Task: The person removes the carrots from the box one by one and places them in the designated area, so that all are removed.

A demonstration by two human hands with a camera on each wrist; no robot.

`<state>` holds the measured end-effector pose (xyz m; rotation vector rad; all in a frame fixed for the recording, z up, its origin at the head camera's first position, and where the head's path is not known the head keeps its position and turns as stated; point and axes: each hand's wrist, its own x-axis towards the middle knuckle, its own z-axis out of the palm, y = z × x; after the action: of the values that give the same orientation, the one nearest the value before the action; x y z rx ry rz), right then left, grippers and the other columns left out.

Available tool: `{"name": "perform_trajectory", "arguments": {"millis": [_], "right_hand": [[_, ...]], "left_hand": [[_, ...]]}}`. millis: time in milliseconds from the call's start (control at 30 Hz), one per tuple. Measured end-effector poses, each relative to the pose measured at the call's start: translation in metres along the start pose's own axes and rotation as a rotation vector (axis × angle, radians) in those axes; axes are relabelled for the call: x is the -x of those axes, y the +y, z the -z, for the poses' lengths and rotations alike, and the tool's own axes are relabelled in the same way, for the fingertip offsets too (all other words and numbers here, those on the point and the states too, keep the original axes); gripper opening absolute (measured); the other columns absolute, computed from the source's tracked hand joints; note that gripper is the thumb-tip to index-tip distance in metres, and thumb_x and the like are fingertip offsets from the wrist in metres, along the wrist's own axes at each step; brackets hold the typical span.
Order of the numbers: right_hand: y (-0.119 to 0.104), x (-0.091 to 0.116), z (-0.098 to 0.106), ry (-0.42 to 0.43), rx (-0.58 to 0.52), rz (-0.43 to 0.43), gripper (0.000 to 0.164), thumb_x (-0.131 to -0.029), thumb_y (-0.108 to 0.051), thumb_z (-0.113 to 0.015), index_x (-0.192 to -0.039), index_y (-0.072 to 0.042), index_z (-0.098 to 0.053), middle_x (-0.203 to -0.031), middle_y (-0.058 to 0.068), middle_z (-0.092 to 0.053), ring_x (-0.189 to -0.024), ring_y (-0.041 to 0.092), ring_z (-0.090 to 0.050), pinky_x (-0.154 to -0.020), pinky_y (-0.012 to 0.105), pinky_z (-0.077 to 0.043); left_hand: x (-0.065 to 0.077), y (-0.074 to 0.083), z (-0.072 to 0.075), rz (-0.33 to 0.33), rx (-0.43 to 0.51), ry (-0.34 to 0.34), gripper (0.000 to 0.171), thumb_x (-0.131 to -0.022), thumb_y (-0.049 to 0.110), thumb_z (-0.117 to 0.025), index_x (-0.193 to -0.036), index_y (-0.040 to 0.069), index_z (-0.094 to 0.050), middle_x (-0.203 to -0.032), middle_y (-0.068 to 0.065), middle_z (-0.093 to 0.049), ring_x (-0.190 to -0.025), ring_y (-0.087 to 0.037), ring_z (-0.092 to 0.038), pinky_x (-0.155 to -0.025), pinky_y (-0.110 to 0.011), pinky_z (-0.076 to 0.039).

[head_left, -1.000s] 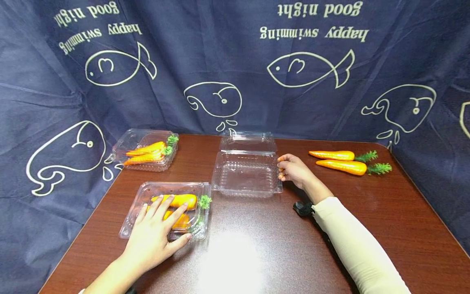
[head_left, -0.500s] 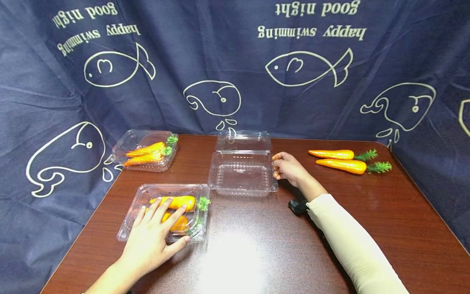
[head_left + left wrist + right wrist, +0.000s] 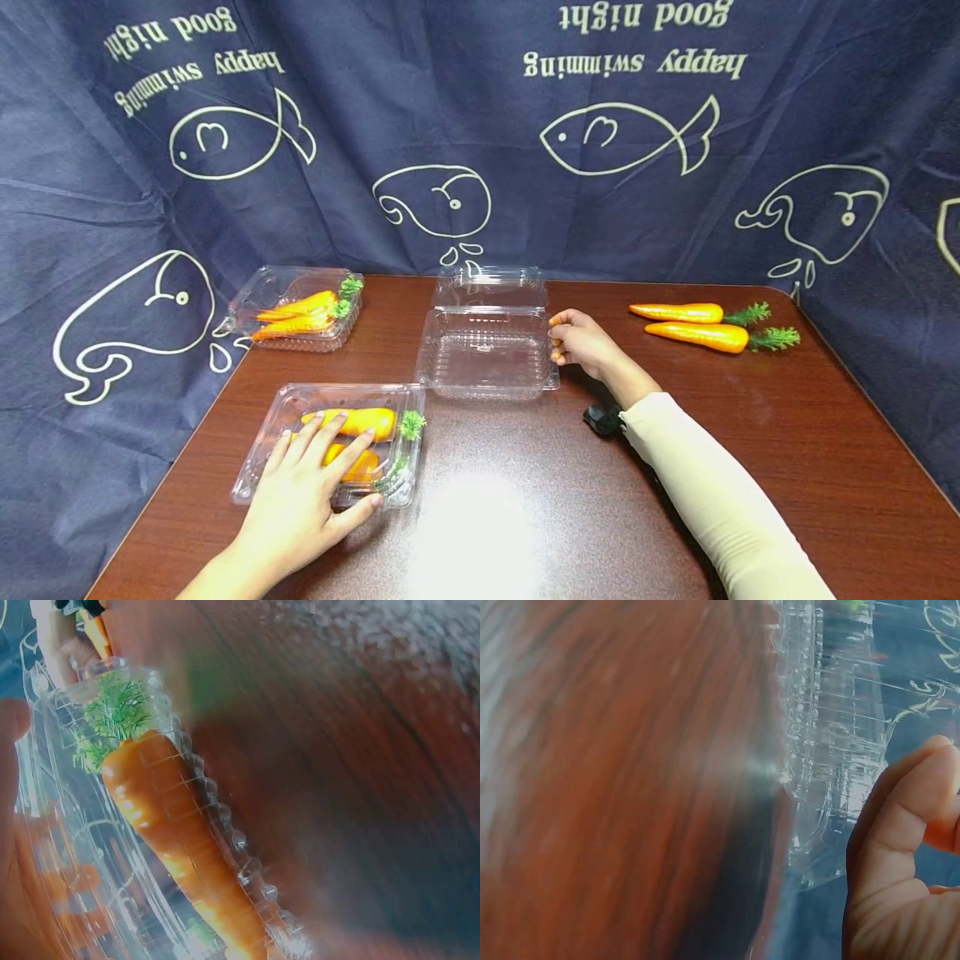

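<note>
Before a navy cloth [image 3: 420, 100], on a brown table [image 3: 787, 417], we see two clear boxes shifted within the past second. The open box [image 3: 480, 358], at the tabletop's twelve o'clock, has slid slightly toward nine; the near box [image 3: 288, 398], lidded and at nine itself, has edged toward seven. The far box [image 3: 315, 342], at ten, stands unmoved. Our left hand [image 3: 300, 492] lies across the near box's lid, fingers spread. Our right hand [image 3: 581, 342] is at the open box's three o'clock side, fingers curled; whether they pinch the rim, we cannot tell. Carrots [image 3: 367, 423] show inside the near box and the far one; loose carrots [image 3: 697, 336], a pair, lie at two o'clock, unmoved. We judge this a repositioning of boxes only: the open one holds no carrot.
</note>
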<state>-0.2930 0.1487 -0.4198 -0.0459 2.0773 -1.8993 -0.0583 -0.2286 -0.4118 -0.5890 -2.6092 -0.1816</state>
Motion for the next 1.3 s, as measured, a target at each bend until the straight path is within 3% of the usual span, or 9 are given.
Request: {"name": "perform_trajectory", "arguments": {"millis": [333,633,1300], "right_hand": [[-0.004,-0.005,-0.023,-0.047,0.003,0.006,0.025,-0.094,0.003,-0.045,-0.118,0.003,-0.038,-0.077,0.007,-0.044,-0.053,0.012,-0.053,-0.047,0.020,-0.046],[-0.004,-0.012,-0.046,-0.085,-0.044,0.005,0.021,-0.093,0.004,-0.045,-0.113,-0.001,-0.040,-0.076,0.007,-0.045,-0.050,0.012,-0.053,-0.046,0.020,-0.045],[-0.008,-0.026,-0.091,-0.147,-0.099,-0.031,0.019,-0.095,0.003,-0.048,-0.111,-0.005,-0.040,-0.075,0.007,-0.047,-0.051,0.014,-0.056,-0.046,0.020,-0.046]], "left_hand": [[-0.003,0.007,-0.001,0.012,-0.009,-0.021,0.072,-0.077,0.063,-0.068,-0.134,0.021,-0.063,-0.136,-0.017,-0.054,-0.128,-0.043,-0.043,-0.099,-0.066,-0.031],[-0.008,0.018,-0.004,0.006,-0.012,-0.043,0.073,-0.076,0.064,-0.070,-0.136,0.022,-0.062,-0.136,-0.016,-0.053,-0.128,-0.043,-0.043,-0.099,-0.065,-0.032],[-0.027,0.059,-0.011,-0.039,-0.010,-0.114,0.076,-0.080,0.071,-0.064,-0.142,0.029,-0.055,-0.139,-0.015,-0.049,-0.129,-0.044,-0.042,-0.097,-0.062,-0.035]]}}
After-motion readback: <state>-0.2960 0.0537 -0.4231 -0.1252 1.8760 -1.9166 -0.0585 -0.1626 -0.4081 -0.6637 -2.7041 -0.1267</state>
